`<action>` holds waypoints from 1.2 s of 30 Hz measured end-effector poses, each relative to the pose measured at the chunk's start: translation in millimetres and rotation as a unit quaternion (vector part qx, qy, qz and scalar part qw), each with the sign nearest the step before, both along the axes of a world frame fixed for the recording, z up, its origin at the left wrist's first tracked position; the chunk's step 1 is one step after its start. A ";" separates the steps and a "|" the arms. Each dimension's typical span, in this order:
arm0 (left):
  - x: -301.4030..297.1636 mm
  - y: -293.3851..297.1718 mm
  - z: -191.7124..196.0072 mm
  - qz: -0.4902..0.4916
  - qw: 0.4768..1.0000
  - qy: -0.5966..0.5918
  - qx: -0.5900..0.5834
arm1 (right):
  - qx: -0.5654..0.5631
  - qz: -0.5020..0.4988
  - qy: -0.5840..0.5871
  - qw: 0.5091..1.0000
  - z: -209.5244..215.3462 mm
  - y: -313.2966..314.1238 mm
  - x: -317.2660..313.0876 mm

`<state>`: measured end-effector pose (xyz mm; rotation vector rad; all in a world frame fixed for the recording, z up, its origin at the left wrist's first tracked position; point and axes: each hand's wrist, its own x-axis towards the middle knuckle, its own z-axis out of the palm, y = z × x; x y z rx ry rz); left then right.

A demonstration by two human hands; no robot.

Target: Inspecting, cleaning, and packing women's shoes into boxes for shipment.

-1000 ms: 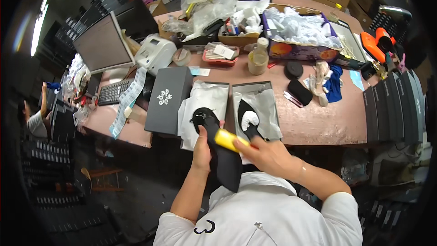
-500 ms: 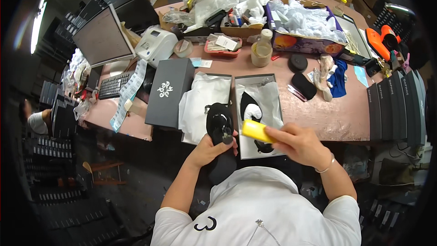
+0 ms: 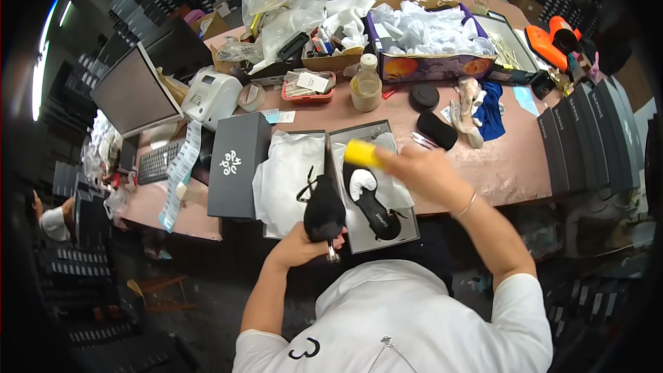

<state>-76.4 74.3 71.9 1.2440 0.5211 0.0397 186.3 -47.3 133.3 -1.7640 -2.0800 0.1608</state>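
While the left hand [image 3: 298, 247] keeps its fingers clamped around a black shoe [image 3: 324, 211], held before the near edge of two open boxes, the right hand [image 3: 427, 174] pinches a blurred yellow block [image 3: 364, 154] between its fingers, above the right-hand open box [image 3: 409, 228]. That box holds a second black shoe [image 3: 378, 215] with white stuffing [image 3: 362, 183] at its toe, lying beside pale tissue. Just left, the other open box [image 3: 316, 133] contains white tissue paper [image 3: 293, 173], some spilling over its side; next to it stands a dark grey box [image 3: 236, 166]. Farther back on the pink worktop [image 3: 504, 173], a red tray [image 3: 314, 99] carries thin sticks and a white card, a clear bottle [image 3: 366, 90] holds something cloudy, and a purple carton [image 3: 442, 67] brims with crumpled white wrapping [image 3: 435, 27].
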 end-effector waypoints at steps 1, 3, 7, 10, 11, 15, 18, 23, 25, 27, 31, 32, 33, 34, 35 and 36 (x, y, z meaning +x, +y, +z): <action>0.1 -3.5 -0.1 -0.021 0.992 -0.018 0.124 | 0.018 -0.007 0.021 1.000 -0.4 -3.1 1.7; 4.3 0.5 21.1 -0.085 0.955 0.108 0.263 | 0.007 0.113 0.077 0.991 31.5 -14.3 -14.4; 6.3 4.9 27.6 -0.138 0.779 0.171 0.588 | -0.077 0.151 -0.045 0.984 28.5 7.0 -2.1; 13.4 4.6 44.7 -0.118 0.774 0.106 0.613 | -0.002 0.155 0.013 0.988 47.5 10.4 0.3; 13.3 3.6 46.5 -0.103 0.782 0.081 0.609 | 0.010 0.210 0.022 0.977 49.7 0.6 -15.2; 2.7 13.3 35.2 -0.045 0.947 0.072 0.310 | 0.094 0.041 0.037 0.994 10.9 16.5 19.2; 2.4 18.2 25.4 0.002 0.988 -0.028 0.152 | 0.054 0.127 0.079 0.987 29.4 -6.1 -23.4; 20.8 57.7 37.5 0.056 0.984 0.093 0.143 | 0.039 -0.220 0.215 0.951 -66.2 -2.3 39.4; 21.4 96.1 7.1 0.006 0.937 0.210 0.280 | 0.077 -0.213 0.351 0.909 -62.2 -19.3 34.6; 35.5 101.2 12.0 -0.074 0.735 0.327 0.590 | 0.018 -0.223 0.376 0.899 -56.5 -32.2 33.9; 62.5 20.8 16.0 0.009 0.946 0.144 0.291 | -0.141 -0.245 0.434 0.855 -62.8 -64.9 17.9; 59.9 -8.9 -18.6 0.052 0.980 0.036 0.187 | -0.169 -0.230 0.429 0.857 -63.0 -70.1 5.2; 59.5 -40.6 -55.1 0.118 0.989 0.011 0.093 | -0.114 -0.175 0.384 0.900 -73.5 -72.6 -8.9; 62.6 -66.3 -73.5 0.216 0.970 0.005 -0.107 | -0.057 -0.114 0.339 0.932 -86.6 -70.0 -21.6; 65.4 -77.3 -72.4 0.244 0.946 -0.007 -0.212 | -0.080 -0.094 0.316 0.941 -86.0 -67.4 -31.7; 72.4 -85.0 -68.3 0.304 0.921 0.018 -0.243 | -0.128 -0.099 0.285 0.945 -88.5 -63.6 -39.8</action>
